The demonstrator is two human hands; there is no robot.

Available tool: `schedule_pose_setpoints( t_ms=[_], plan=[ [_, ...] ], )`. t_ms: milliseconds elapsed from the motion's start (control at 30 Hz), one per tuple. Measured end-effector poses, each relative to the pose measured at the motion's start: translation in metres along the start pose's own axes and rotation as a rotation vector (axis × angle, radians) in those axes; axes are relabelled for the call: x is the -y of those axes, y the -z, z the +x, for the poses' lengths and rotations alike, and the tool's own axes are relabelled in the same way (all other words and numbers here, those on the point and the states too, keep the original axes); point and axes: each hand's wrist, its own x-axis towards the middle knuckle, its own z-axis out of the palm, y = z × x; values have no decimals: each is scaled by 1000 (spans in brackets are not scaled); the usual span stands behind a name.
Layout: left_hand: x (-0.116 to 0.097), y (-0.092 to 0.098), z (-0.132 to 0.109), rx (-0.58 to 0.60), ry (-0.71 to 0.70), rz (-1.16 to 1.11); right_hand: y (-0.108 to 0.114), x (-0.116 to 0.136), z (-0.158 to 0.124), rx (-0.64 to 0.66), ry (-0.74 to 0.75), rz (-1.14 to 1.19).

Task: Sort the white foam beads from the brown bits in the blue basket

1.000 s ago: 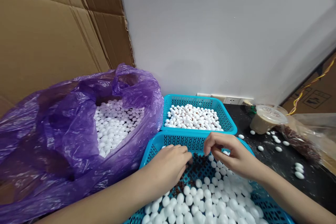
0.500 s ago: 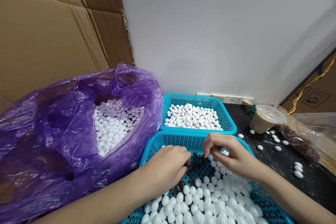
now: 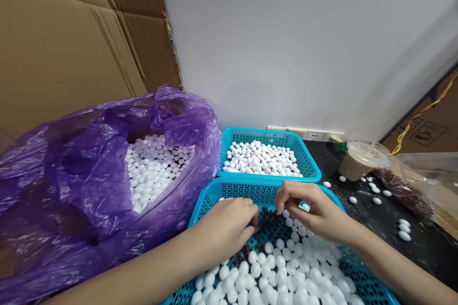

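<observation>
Both hands are over the near turquoise plastic basket (image 3: 246, 191), which holds many small white egg-shaped balls (image 3: 279, 271). Dark brown shreds (image 3: 269, 221) lie on its mesh floor between the hands. My left hand (image 3: 229, 224) is at the left, back up, its fingers curled in; whatever they hold is hidden behind the hand. To the right, my right hand (image 3: 309, 206) has thumb and forefinger bent together above the shreds and balls. Anything between those fingertips is too small to make out.
Behind stands a second turquoise basket (image 3: 310, 162) with white balls. A purple plastic bag (image 3: 89, 186) of balls sits left, before cardboard (image 3: 71, 38). On the black tabletop (image 3: 379, 228) are a lidded drink cup (image 3: 359, 164), loose balls and a clear bag of brown shreds (image 3: 408, 195).
The whole view has shifted very slightly. Both hands keep nearly the same pose and place over the basket, and the balls and shreds look the same.
</observation>
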Motion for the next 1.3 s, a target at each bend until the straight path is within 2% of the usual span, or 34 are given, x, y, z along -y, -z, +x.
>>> schedule_pose_setpoints(
  t_ms=[200, 367, 633, 900, 1033, 1167, 1300],
  plan=[
    [1, -1, -1, 32, 43, -34, 1, 1, 0, 21, -15, -6],
    [1, -2, -1, 64, 30, -40, 0, 4, 0, 124, -16, -17],
    [-3, 1, -1, -72, -84, -50, -4, 4, -3, 384, -44, -165],
    [-6, 1, -4, -81, -156, -52, -5, 1, -4, 447, -60, -143],
    [-8, 2, -3, -94, -206, -73, -4, 3, -3, 393, -113, -108],
    [-8, 3, -2, -188, -248, -107, -2, 3, 1, 206, -206, 9],
    [-10, 6, -2, -292, -287, -186, 0, -3, 5, 82, -263, 315]
  ],
)
